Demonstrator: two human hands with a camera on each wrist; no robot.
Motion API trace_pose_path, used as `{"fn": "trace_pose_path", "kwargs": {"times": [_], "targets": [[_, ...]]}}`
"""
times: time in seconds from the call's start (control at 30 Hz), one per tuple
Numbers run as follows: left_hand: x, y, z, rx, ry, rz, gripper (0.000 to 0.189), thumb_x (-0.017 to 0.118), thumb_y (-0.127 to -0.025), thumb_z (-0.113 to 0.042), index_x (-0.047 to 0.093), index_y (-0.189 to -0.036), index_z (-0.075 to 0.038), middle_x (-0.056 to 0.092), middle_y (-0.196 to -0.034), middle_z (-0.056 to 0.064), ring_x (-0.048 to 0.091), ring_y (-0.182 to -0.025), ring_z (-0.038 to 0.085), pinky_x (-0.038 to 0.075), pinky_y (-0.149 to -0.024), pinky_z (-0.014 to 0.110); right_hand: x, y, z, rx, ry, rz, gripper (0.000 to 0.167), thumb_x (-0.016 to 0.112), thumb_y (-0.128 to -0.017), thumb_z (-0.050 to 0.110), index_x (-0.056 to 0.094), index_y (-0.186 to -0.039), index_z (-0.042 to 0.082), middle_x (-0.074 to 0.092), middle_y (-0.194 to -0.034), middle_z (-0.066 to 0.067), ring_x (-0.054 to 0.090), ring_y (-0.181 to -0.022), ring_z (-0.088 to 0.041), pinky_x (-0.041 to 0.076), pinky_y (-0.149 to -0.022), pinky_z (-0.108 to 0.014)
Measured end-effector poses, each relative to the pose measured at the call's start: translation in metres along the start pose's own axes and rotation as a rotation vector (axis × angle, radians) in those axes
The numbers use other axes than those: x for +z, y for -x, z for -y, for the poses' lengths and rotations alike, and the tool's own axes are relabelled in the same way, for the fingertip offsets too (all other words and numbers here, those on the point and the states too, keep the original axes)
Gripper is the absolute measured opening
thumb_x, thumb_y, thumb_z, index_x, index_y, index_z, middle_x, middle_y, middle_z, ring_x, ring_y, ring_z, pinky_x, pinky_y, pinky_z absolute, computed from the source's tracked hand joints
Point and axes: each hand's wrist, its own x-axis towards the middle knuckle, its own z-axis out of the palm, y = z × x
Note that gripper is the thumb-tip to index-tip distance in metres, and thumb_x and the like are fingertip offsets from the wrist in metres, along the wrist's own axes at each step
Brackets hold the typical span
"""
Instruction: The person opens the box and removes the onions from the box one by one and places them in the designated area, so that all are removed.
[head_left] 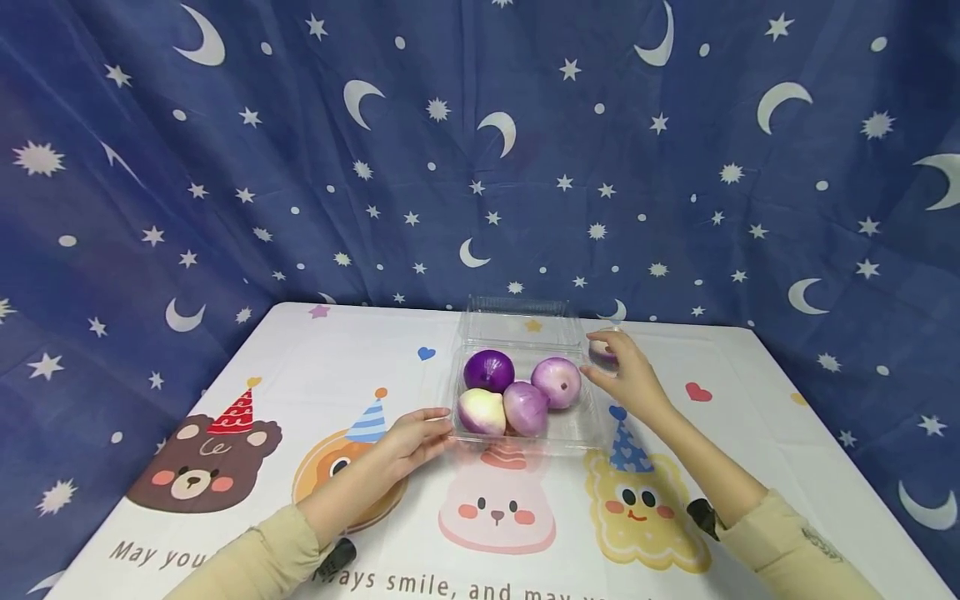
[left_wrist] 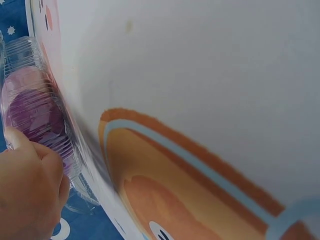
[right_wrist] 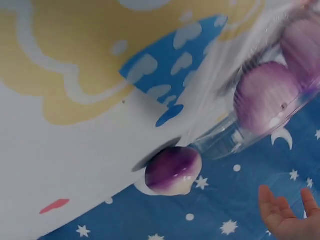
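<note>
My white tablecloth (head_left: 375,342) said "May you" at lower left and "smile, and may" at bottom middle. My left sleeve (head_left: 251,560) hid letters between. My right sleeve (head_left: 783,542) had marks (head_left: 822,543) too tiny to read.

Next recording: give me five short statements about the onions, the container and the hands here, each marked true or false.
1. Four onions sit in the clear container. True.
2. The lid is closed over them. False: the lid is open, at the far side.
3. A fifth onion is outside the container. True.
4. The right hand grips the container. False: the right hand is near the fifth onion, fingers apart.
5. The left hand is at the container's left side. True.
</note>
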Motion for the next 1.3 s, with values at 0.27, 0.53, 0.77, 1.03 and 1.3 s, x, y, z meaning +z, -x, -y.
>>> {"fn": "trace_pose_path", "kwargs": {"times": [0.27, 0.53, 0.77, 1.03, 1.3], "targets": [[-0.001, 0.0, 0.0, -0.002, 0.01, -0.002, 0.04, 0.046, -0.093, 0.006, 0.037, -0.132, 0.012, 0.053, -0.086, 0.005, 0.055, -0.078, 0.009, 0.059, -0.076, 0.017, 0.003, 0.019, 0.015, 0.015, -0.005, 0.023, 0.053, 0.075, -0.079, 0.011, 0.053, -0.125, -0.001, 0.055, -0.125, -0.021, 0.053, -0.113, -0.039, 0.054, -0.087, -0.054], [0.0, 0.0, 0.001, 0.004, 0.0, -0.001, 0.04, 0.047, -0.093, 0.006, 0.037, -0.131, 0.013, 0.052, -0.089, 0.007, 0.055, -0.079, 0.01, 0.059, -0.082, 0.021, 0.01, 0.03, 0.027, 0.038, -0.065, 0.053, 0.053, 0.072, -0.079, 0.006, 0.051, -0.127, -0.001, 0.051, -0.128, -0.024, 0.053, -0.11, -0.042, 0.055, -0.085, -0.053], [-0.001, 0.002, 0.002, 0.009, -0.006, 0.009, 0.04, 0.048, -0.093, 0.006, 0.037, -0.131, 0.013, 0.053, -0.088, 0.006, 0.055, -0.08, 0.01, 0.059, -0.08, 0.02, 0.019, 0.035, 0.034, 0.074, -0.193, 0.127, 0.053, 0.073, -0.081, 0.01, 0.049, -0.128, -0.001, 0.051, -0.128, -0.026, 0.058, -0.106, -0.045, 0.056, -0.084, -0.056], [0.0, 0.002, 0.0, 0.017, -0.013, 0.033, 0.04, 0.047, -0.093, 0.006, 0.036, -0.131, 0.013, 0.053, -0.086, 0.005, 0.056, -0.078, 0.009, 0.058, -0.078, 0.017, 0.027, 0.035, 0.034, 0.119, -0.263, 0.18, 0.05, 0.073, -0.082, 0.013, 0.051, -0.125, -0.001, 0.053, -0.126, -0.026, 0.056, -0.108, -0.046, 0.058, -0.083, -0.05], [0.0, 0.004, 0.0, 0.015, -0.012, 0.035, 0.04, 0.046, -0.093, 0.006, 0.035, -0.131, 0.014, 0.053, -0.082, 0.003, 0.056, -0.075, 0.007, 0.058, -0.077, 0.017, 0.035, 0.036, 0.036, 0.183, -0.281, 0.239, 0.053, 0.073, -0.082, 0.014, 0.048, -0.126, -0.004, 0.05, -0.129, -0.029, 0.055, -0.109, -0.047, 0.06, -0.081, -0.04]]}}
